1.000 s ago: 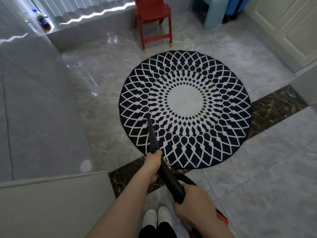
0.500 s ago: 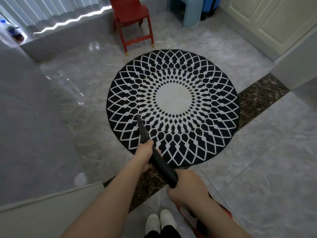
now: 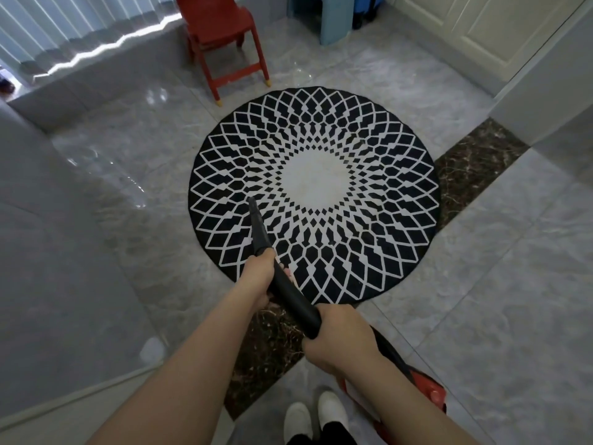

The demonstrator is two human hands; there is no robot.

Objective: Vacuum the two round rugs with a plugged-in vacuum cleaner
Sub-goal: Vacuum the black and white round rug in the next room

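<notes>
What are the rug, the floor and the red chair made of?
Rug: looks like woven fabric, matte, with a flat printed black-and-white pattern. Floor: likely polished stone or ceramic tile; it is glossy, veined, and mirrors the window light. Chair: probably moulded plastic, smooth with a slight sheen.

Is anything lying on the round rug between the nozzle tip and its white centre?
Nothing visible. The nozzle, held by the left hand and right hand, points over the round rug; the pattern toward its centre is bare. The red chair stands beyond the far edge.
</notes>
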